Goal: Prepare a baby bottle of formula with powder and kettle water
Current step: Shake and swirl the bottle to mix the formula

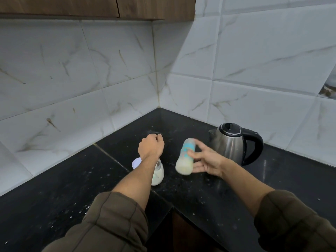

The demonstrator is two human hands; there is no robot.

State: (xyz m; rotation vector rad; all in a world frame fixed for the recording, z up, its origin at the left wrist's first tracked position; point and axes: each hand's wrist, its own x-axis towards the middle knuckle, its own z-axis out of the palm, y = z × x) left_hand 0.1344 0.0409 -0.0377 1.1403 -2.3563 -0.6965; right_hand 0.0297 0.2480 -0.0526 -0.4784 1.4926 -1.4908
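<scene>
My right hand (205,160) holds the baby bottle (185,157) between thumb and fingers, above the black counter (200,193). The bottle is tilted, blurred by motion, and pale milky liquid sits in its lower end. My left hand (151,146) reaches toward the back corner with its fingers curled down. A faint clear round thing (154,132) lies just beyond its knuckles; I cannot tell whether the hand grips it. A glass jar of pale powder (158,174) stands under my left forearm, with a white lid (136,163) beside it. The steel kettle (231,142) stands right of the bottle.
Marble-patterned tile walls (127,79) meet in a corner behind the counter. Wooden cabinets (91,6) hang overhead. White specks of powder are scattered over the counter. The counter's inner edge drops off between my forearms, near the bottom of the view.
</scene>
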